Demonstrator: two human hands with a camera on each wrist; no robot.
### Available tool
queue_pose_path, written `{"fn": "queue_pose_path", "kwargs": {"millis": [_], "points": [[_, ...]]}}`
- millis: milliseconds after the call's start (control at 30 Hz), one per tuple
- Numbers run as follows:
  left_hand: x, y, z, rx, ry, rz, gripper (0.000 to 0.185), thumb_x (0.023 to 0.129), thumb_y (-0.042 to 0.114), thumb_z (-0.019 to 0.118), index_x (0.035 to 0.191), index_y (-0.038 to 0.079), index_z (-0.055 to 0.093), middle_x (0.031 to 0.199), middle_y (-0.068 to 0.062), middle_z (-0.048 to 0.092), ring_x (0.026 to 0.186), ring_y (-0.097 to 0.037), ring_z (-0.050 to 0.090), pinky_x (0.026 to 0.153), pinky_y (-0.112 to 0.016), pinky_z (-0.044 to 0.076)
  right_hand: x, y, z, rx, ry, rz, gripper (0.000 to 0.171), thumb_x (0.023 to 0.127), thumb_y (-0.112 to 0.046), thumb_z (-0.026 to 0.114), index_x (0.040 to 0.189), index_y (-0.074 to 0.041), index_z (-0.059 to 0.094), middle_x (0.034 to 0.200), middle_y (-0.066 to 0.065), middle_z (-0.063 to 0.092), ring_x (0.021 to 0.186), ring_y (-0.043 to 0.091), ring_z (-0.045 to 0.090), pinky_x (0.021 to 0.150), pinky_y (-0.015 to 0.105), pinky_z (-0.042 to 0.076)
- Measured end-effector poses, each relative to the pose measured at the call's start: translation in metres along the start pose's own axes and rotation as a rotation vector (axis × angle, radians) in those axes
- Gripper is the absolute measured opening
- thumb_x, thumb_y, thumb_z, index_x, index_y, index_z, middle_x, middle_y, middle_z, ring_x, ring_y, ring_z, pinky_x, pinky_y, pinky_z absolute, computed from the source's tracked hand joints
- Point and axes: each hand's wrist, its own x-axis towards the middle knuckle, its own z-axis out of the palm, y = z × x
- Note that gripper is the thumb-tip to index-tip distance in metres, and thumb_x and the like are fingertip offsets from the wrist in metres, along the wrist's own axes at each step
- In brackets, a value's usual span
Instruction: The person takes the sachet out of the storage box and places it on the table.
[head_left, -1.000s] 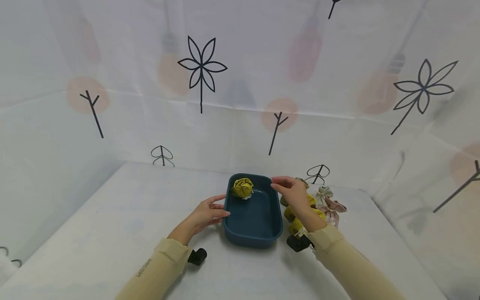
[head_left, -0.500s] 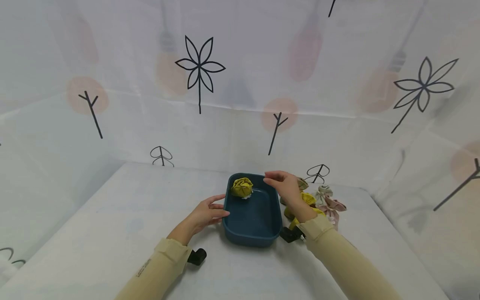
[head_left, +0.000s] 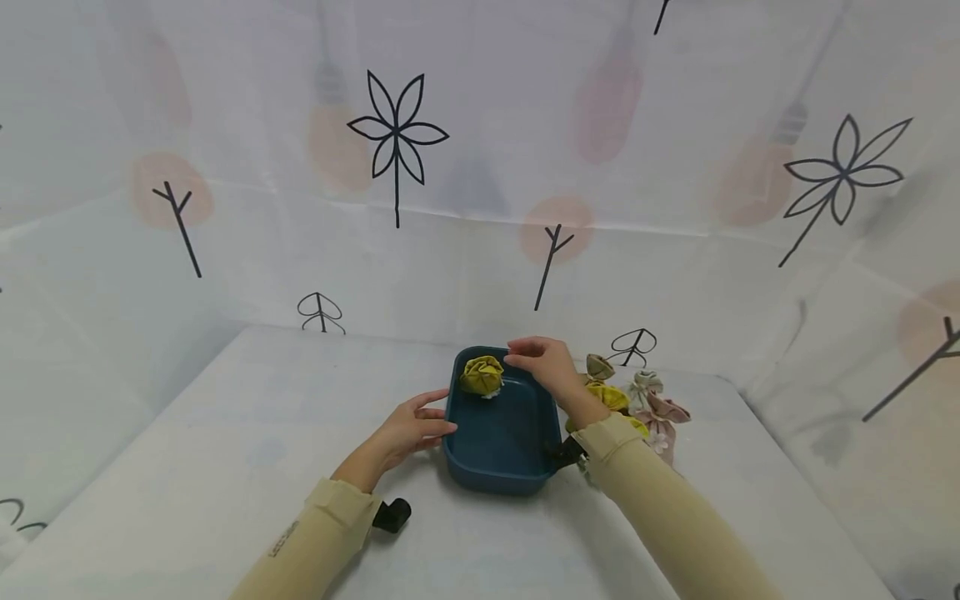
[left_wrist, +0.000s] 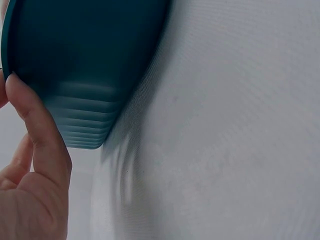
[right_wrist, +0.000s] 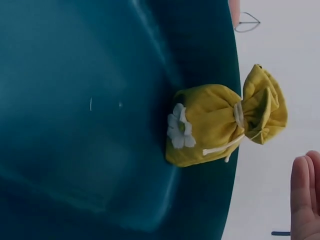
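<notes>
Left hand: the left hand [head_left: 408,429] rests on the table [head_left: 225,433] with relaxed, fairly straight fingers [left_wrist: 35,125] laid against the left outer wall of the tray, holding nothing.
Right hand: the right hand [head_left: 543,365] hangs over the tray's far right corner, fingers loosely bent and a little apart, reaching toward the yellow pouch; nothing is in it, and I cannot tell whether the fingertips touch the pouch.
Tray: a dark teal tray [head_left: 498,433], rectangular with rounded corners, sits on the table just ahead of the person, between the two hands.
Yellow pouch: a yellow pouch [right_wrist: 217,125] with a gathered neck, a pale drawstring and a small white flower sewn on lies in the tray's far left corner, leaning against the wall.
Other pouches: a cluster of small pouches [head_left: 637,400], yellow, pinkish and pale, lies on the table just beyond the tray's right side, toward the table's far right corner.
Table: covered in a whitish cloth, with a printed curtain [head_left: 397,142] hanging behind its far edge.
</notes>
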Motion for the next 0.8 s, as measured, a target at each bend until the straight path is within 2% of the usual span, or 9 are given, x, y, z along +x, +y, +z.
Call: {"fn": "queue_pose_path", "kwargs": {"millis": [433, 800], "points": [[-0.004, 0.001, -0.002, -0.004, -0.018, 0.000, 0.068, 0.081, 0.008, 0.073, 0.140, 0.014, 0.041, 0.123, -0.017, 0.051, 0.089, -0.019, 0.059, 0.079, -0.036, 0.051, 0.014, 0.007, 0.017, -0.042, -0.090, 0.042, 0.039, 0.081, -0.010, 0.073, 0.116, 0.003, 0.062, 0.107, 0.016, 0.064, 0.101, 0.028, 0.059, 0.088, 0.039, 0.047], [-0.003, 0.000, -0.002, -0.010, -0.021, 0.000, 0.065, 0.083, 0.006, 0.070, 0.140, 0.013, 0.042, 0.121, -0.017, 0.052, 0.087, -0.019, 0.059, 0.078, -0.034, 0.051, 0.018, 0.011, 0.026, -0.142, -0.164, -0.023, 0.041, 0.078, -0.007, 0.075, 0.115, 0.004, 0.062, 0.110, 0.017, 0.062, 0.102, 0.029, 0.057, 0.088, 0.040, 0.047]]}}
